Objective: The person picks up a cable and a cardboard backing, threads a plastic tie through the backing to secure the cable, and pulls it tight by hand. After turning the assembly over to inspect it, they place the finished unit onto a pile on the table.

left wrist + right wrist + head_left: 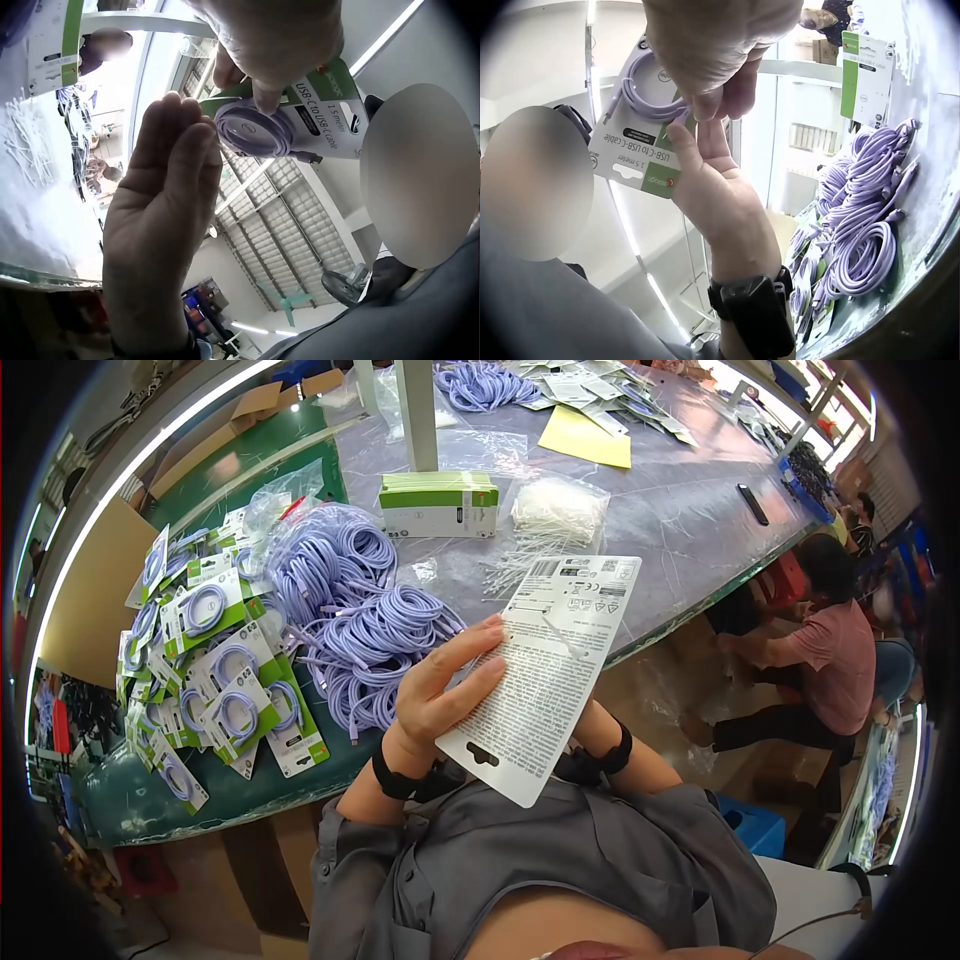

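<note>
A printed card (545, 670) is held tilted over the lap by my left hand (450, 690), fingers spread on its back. Its front in the left wrist view carries a coiled lilac cable (255, 131), with my left hand (270, 41) gripping card and coil from above. My right hand is hidden behind the card in the head view. Thumb and fingers of my right hand (161, 202) come together beside the card's edge; whether they pinch anything is unclear. The right wrist view has my right hand (720, 56) close to my left hand (727, 195) at the coil.
Carded cables (220, 670) lie heaped at the left of the table, beside loose lilac cables (370, 630). Behind are a green-and-white box (440, 505) and white ties (555, 515). A yellow sheet (588, 438) lies farther back. A person (830, 650) sits at the right.
</note>
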Tool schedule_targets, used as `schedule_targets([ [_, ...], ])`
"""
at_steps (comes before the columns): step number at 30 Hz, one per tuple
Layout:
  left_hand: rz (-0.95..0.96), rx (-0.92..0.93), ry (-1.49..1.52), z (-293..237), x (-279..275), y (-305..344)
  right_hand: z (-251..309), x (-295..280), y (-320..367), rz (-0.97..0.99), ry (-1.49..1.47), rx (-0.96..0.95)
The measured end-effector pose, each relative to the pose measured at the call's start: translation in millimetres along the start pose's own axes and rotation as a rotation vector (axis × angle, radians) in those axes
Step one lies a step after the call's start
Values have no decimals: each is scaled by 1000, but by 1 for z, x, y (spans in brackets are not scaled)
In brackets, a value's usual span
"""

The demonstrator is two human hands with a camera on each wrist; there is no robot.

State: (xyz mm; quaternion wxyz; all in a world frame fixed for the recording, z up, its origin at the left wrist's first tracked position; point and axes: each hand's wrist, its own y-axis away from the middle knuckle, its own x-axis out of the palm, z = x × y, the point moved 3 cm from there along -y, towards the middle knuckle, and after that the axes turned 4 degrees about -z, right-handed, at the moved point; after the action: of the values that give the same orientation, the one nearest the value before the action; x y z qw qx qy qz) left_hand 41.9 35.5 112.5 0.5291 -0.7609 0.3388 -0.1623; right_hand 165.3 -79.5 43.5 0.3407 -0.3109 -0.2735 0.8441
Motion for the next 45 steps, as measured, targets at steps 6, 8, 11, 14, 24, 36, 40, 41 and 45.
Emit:
schedule_targets([
  [6,42,29,-13,-1,1,-3,-24,3,19,-96,-540,494],
  [8,55,28,-27,1,2,-2,-2,-13,-2,-108,-340,235],
  [11,33,17,-26,3,4,1,31,-30,-22,-110,-162,14],
  [14,-36,-71,22,8,12,10,44,-26,-24,-311,-668,363],
  [24,-267,-614,93,22,9,68,70,-37,-46,-135,193,-70],
  [36,-12,-50,-3,-3,17,19,71,-37,-40,-61,232,-93],
  [40,72,59,-95,-5,15,22,53,-33,-22,-60,60,82],
  [41,95,89,-147,-6,16,21,51,-31,-20,-54,61,84],
  [45,9,57,-151,-9,20,24,45,-25,-25,-165,-82,263],
])
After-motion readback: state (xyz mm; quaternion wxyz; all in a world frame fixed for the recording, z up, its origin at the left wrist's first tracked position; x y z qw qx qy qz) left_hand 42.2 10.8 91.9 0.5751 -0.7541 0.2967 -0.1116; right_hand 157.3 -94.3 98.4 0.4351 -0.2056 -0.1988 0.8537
